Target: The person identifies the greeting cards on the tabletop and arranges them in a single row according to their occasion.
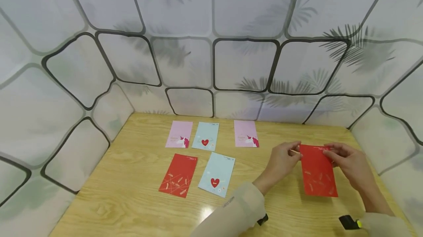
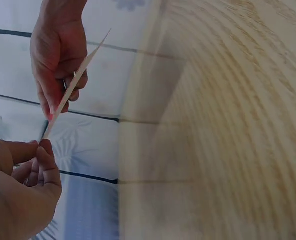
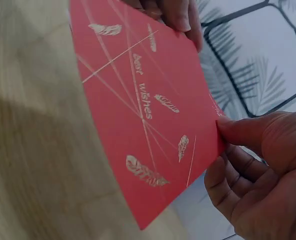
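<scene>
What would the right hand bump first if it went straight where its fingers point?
Probably the left hand, pinching the other top corner of the red card, though depth is unclear.

held red card (image 3: 143,105): "best wishes", pale lettering; edge print illegible.
lying red card (image 1: 178,174): lettering too small.
light blue cards (image 1: 219,172): lettering too small.
pink cards (image 1: 180,132): print too small.
left sleeve (image 1: 236,209): print illegible.
</scene>
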`<state>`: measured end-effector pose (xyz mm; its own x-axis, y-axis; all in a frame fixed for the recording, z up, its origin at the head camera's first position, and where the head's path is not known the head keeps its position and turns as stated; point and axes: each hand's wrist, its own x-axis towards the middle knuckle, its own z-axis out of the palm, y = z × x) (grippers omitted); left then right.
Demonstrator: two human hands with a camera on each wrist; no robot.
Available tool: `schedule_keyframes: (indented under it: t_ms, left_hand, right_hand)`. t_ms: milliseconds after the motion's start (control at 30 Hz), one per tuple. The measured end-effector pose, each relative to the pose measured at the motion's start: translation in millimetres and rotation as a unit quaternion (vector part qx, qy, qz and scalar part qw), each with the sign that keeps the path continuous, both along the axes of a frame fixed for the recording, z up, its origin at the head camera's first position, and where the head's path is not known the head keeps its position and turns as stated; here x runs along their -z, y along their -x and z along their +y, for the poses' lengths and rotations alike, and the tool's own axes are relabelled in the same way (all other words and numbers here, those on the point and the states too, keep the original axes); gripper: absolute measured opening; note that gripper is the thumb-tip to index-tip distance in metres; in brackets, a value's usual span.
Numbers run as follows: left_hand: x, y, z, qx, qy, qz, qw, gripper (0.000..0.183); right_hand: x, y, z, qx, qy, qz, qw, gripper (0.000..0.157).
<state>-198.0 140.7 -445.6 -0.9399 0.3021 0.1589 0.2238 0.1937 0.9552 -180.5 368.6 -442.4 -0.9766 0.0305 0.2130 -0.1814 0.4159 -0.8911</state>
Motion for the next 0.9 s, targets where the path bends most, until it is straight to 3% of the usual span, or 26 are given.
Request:
schedule_keyframes:
  t_ms: [167,300,400,500,767,900]
  left_hand:
    - [21.1,3.6,4.1,0.026,0.058,-0.009,0.9979,0.050]
    - [35.5,7.0,8.5,0.036,0.116,0.025,0.9923,0.049]
    - [40.5,8.7,9.3,0.039,0.173,0.067,0.9818,0.046]
    - [43.6,9.3,9.6,0.047,0.220,0.097,0.9697,0.042]
    - [53.8,10.6,11.1,0.053,0.290,0.096,0.9508,0.029]
    - [59.0,12.5,14.2,0.055,0.332,0.116,0.9346,0.015]
  right_hand:
    - [15.9,1.5,7.4,0.002,0.000,-0.070,0.998,0.013]
    - [27.0,4.5,10.7,0.006,-0.035,-0.098,0.995,0.032]
    - [33.2,8.1,13.4,0.001,-0.067,-0.112,0.992,0.043]
    - [38.1,10.2,15.4,-0.003,-0.085,-0.123,0.989,0.044]
    - [47.3,8.9,14.4,0.021,-0.143,-0.131,0.981,0.041]
    - [50.9,10.2,13.1,0.025,-0.171,-0.129,0.977,0.037]
